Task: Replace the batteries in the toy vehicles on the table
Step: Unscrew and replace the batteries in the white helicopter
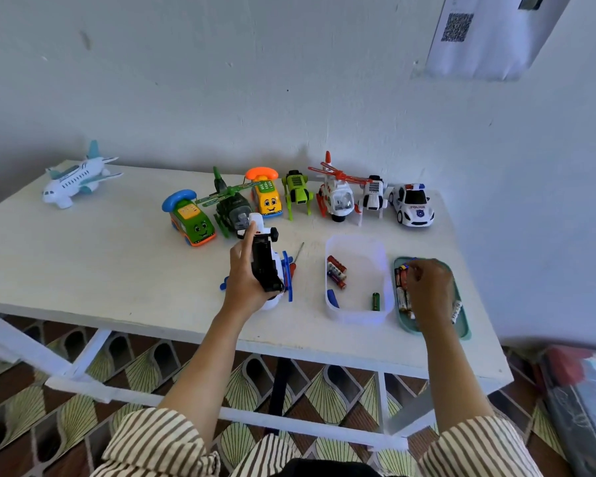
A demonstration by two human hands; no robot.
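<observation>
From the head camera, the left hand (243,273) grips an upturned toy helicopter (265,266) above the counter (117,270). Its fingers are curled round the white body, with one finger lying along the black underside that faces up. The right hand (430,290) is down in the green tray (464,330) of batteries (402,297), fingers curled. It seems to pinch the end of one battery (405,267) at the tray's far end, though the fingertips hide the contact. Between the two hands stands a clear tub (360,266) holding a few loose cells (336,275), and a screwdriver (299,253) lies just beside the helicopter. The other toys stand in a row near the wall, from a green car (193,222) to a police car (413,204); a plane (76,180) sits well apart on the left. The helicopter is probably light, hollow plastic — stiff in the body, but its blue rotor and skids look thin and likely to snap. The hold is best kept on the body, as it is now. A battery is small, smooth and dense — likely to roll or slip, so it is best pinched across its middle and seated with its ends the right way round.
</observation>
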